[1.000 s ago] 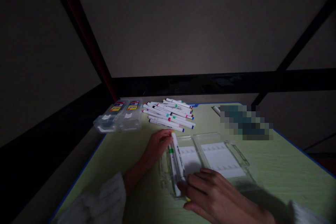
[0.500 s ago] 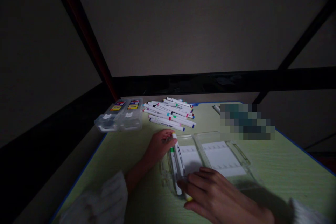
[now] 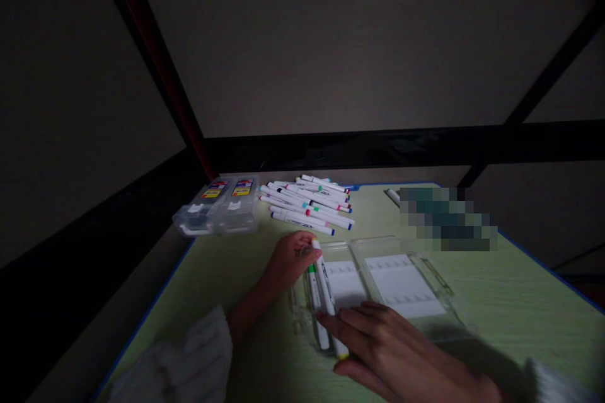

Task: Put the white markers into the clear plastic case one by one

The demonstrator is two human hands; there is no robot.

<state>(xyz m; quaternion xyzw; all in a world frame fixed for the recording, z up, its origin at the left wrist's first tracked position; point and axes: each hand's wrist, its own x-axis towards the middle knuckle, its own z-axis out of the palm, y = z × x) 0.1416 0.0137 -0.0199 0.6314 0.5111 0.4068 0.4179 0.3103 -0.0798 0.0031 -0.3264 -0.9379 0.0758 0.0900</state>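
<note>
Left hand (image 3: 289, 259) stretched forward, fingers pinching far end of yellow-ended marker (image 3: 326, 280). Right hand (image 3: 380, 341) palm-down, index across near end, thumb apart; can't tell if clamped.

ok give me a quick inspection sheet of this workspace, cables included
Surface: pale green table, blue-edged
Job's things: open clear case; yellow-ended marker and green-marked marker at its left side
Clutter: marker pile behind; labelled clear cases far left; pixelated patch far right, contents unreadable
Hands: left hand pinches the yellow-ended marker's far end; right hand over its near part, grip unclear
Cables: nothing seen
Surroundings: dim; dark-framed wall panels
</note>
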